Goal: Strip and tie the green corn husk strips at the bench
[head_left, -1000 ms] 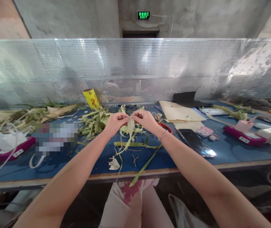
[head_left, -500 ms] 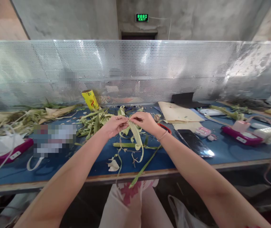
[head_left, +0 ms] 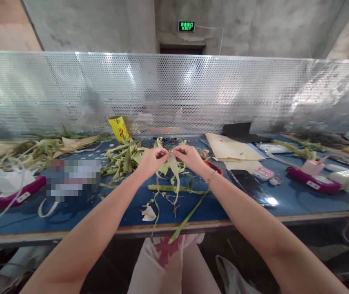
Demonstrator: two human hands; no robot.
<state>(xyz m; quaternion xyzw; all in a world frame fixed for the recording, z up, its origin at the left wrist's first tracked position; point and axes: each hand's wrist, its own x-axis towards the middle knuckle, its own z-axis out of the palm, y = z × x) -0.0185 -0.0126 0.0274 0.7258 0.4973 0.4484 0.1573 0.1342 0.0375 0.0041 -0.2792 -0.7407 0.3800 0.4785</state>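
Note:
A pale green leaf strip [head_left: 174, 170] hangs down between my two hands over the blue table [head_left: 101, 216]. My left hand [head_left: 154, 161] pinches its top end, fingertips pressed together. Close beside it, my right hand [head_left: 187, 157] also grips the strip's top with thumb and forefinger. Behind and left of my hands lies a heap of green leaves [head_left: 122, 161]. A flat green stalk [head_left: 165, 188] lies crosswise below the hanging strip. Nearer the edge are a white torn piece [head_left: 148, 213] and a long green blade [head_left: 186, 220].
A yellow can [head_left: 119, 129] stands behind the heap. To the right lie a black phone [head_left: 252, 185], brown paper [head_left: 234, 148], a pink case [head_left: 263, 173] and a purple power strip [head_left: 312, 179]. A perforated metal screen [head_left: 177, 81] runs behind.
My left hand's fingers have closed in at the strip, and both hands are closer together. The strip hangs narrower and straighter. The whole view has shifted slightly.

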